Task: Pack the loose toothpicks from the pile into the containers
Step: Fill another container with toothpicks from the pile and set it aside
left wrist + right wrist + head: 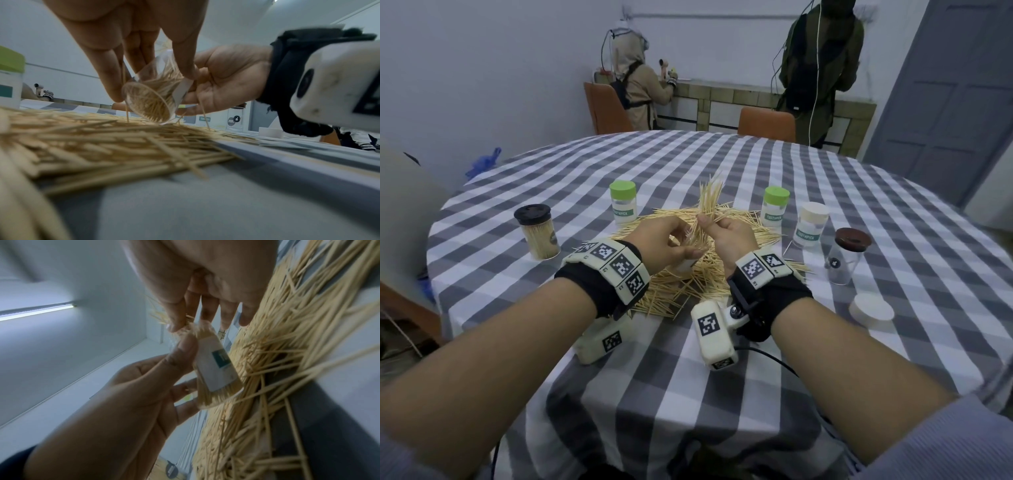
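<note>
At frame centre, the left hand (671,240) grips a tilted clear plastic labelled container (153,97); the right hand's (729,240) fingers (176,318) pinch a splayed bundle of pale wooden toothpicks (709,198), feeding it in above the loose pile (688,284).

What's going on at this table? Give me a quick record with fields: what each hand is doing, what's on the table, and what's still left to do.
left hand: holds a small clear container, tilted, partly filled with toothpicks
right hand: pinches a toothpick bunch at the container's mouth
pile: loose toothpicks spread on the checked tablecloth beneath the hands
other containers: two green-lidded, one white-lidded, one black-lidded full jar, one brown-lidded jar
loose lid: white, lying at right
left to do: most of the pile still unpacked
</note>
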